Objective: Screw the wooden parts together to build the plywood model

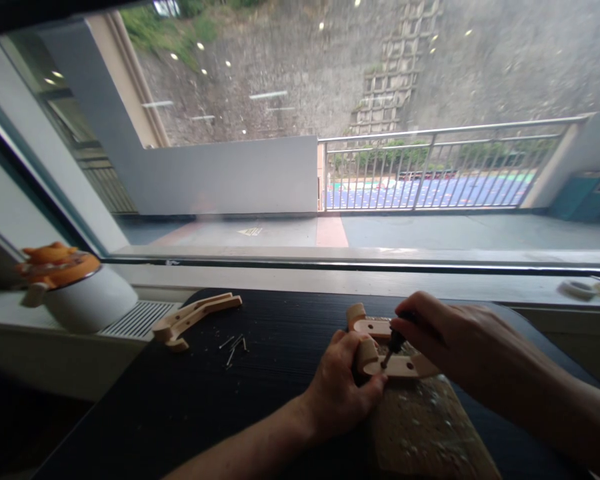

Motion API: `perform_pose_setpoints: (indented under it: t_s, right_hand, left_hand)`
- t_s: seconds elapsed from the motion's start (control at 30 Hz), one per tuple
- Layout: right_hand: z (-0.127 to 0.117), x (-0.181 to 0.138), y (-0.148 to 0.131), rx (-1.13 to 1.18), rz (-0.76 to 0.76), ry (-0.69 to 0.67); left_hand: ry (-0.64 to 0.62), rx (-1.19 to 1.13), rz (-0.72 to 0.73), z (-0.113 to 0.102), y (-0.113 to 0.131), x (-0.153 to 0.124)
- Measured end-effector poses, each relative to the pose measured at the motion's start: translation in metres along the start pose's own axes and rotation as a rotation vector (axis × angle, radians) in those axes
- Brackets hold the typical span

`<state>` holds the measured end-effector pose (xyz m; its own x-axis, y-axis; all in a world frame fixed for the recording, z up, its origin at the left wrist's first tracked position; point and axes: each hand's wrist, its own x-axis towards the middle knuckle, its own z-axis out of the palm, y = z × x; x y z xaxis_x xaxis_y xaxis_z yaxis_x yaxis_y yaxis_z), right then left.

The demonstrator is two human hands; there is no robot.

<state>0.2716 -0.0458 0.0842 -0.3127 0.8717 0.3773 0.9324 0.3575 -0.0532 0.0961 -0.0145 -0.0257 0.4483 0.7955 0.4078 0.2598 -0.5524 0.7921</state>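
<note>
My right hand (437, 330) is closed round the dark handle of a screwdriver (395, 343). The shaft slants down to the near hole of a pale wooden piece (397, 366) with a rounded knob at its left end. My left hand (336, 383) grips that piece by the knob end, thumb close to the driver's tip. Just behind it lies a similar wooden piece (375, 327), partly hidden by my hands. Beneath both is a worn wooden board (423, 427) scattered with chips. Whether a screw sits in the hole cannot be made out.
On the dark table (280, 393), several screws (235, 347) lie among crumbs, with another pale wooden part (195, 319) at the left. A white pot (93, 297) with an orange animal-shaped top stands on the sill. A roll of tape (576, 289) lies at the right, before the window.
</note>
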Motion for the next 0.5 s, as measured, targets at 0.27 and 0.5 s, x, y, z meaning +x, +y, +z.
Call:
perform_pose_setpoints:
  t_s: [0.27,0.5]
  right_hand:
    - [-0.0059,0.0015,0.0004,-0.035,-0.175,0.044]
    - [-0.0072,0.0028,0.0024,0.048,-0.283,-0.024]
  left_hand:
    - [-0.004,0.018,0.002,-0.0007,0.0011,-0.001]
    - [-0.013,0.014,0.003,-0.0014,0.0027,0.0005]
